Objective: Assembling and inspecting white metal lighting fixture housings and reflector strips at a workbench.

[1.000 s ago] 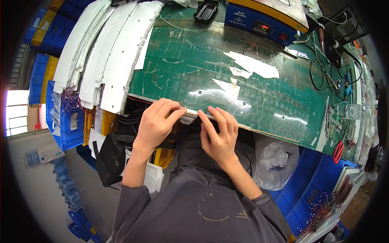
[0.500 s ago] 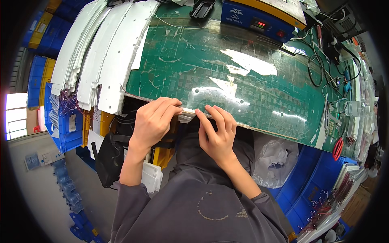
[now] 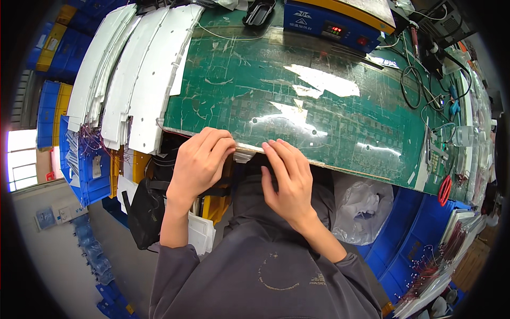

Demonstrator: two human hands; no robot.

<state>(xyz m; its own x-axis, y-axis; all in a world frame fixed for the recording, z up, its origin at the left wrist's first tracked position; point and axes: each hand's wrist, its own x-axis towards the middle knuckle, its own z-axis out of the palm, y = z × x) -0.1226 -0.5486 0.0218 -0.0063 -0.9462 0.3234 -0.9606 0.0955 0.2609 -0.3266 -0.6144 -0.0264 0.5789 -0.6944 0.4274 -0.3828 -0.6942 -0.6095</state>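
Note:
My left hand (image 3: 200, 161) is at the front edge of the green work mat (image 3: 234, 109), its fingers bent and pressed together. Whatever they may pinch is hidden. A small pale layered piece (image 3: 244, 156) shows just below the edge, beside those fingertips. To the right, my right hand (image 3: 291, 183) has its fingertips at the same edge. Its thumb stands apart from the fingers and nothing shows between them.
Long white panels (image 3: 154, 80) are stacked at the left, over blue bins (image 3: 87, 178). A blue heating box (image 3: 332, 26) stands at the back. Torn white film (image 3: 324, 80) lies on the mat. Cables (image 3: 417, 87) and red-handled scissors (image 3: 444, 190) are at the right.
My right hand's thumb has drawn down and away from its fingers, and that hand has shifted slightly right. My left hand has stayed nearly in place. The view has shifted a little.

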